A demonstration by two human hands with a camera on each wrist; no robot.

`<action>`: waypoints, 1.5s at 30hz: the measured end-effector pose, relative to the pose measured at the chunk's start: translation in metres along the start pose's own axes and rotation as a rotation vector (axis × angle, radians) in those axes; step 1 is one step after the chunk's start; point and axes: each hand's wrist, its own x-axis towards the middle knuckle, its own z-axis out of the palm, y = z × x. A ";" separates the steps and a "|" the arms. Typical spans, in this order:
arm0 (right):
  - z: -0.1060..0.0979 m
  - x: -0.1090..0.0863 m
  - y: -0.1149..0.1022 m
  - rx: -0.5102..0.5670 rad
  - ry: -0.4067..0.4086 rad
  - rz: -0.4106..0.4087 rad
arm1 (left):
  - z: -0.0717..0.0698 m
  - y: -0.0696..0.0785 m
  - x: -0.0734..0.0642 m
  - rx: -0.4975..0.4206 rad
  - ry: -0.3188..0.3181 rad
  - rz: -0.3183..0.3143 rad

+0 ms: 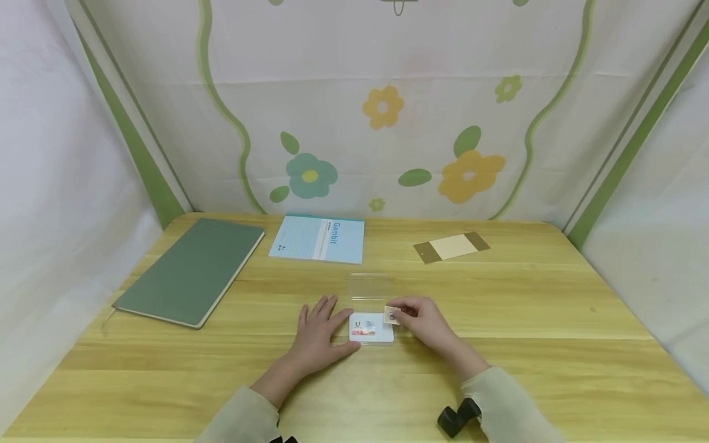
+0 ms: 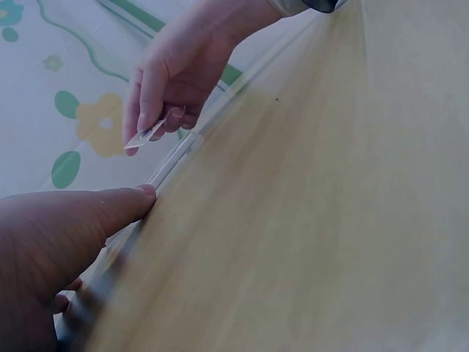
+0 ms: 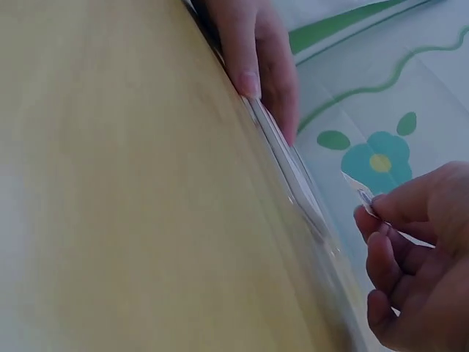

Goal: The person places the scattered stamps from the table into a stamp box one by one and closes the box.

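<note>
A small white card stack (image 1: pixel 382 333) with a printed label lies in a low clear plastic case (image 1: pixel 370 287) whose lid is folded back. My left hand (image 1: pixel 317 337) rests on the table with fingers spread. Its thumb and index finger hold the case at the near and far left corners. Between thumb and fingers, my right hand (image 1: pixel 423 320) pinches a small square sticker (image 1: pixel 390 315) with a dark round mark, just above the stack's right end. In the right wrist view the sticker (image 3: pixel 360 196) is tilted, apart from the case.
A green notebook (image 1: pixel 194 271) lies at the left of the wooden table. Behind the case is a light blue notepad (image 1: pixel 318 239). A brown and cream card sleeve (image 1: pixel 452 247) lies to the right. Patterned fabric (image 1: pixel 343 141) stands along the table's back edge.
</note>
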 end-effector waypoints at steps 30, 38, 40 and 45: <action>0.017 -0.006 0.004 -0.145 0.070 -0.082 | 0.001 -0.004 0.002 -0.032 -0.009 -0.002; -0.010 0.009 0.002 -0.099 0.066 0.019 | -0.011 -0.017 0.024 -0.172 0.063 -0.039; -0.016 0.015 0.002 -0.128 0.039 0.025 | -0.012 -0.020 0.033 -0.184 0.074 -0.066; -0.018 0.033 0.010 -0.235 -0.037 -0.017 | -0.009 -0.024 0.050 -0.231 0.091 -0.138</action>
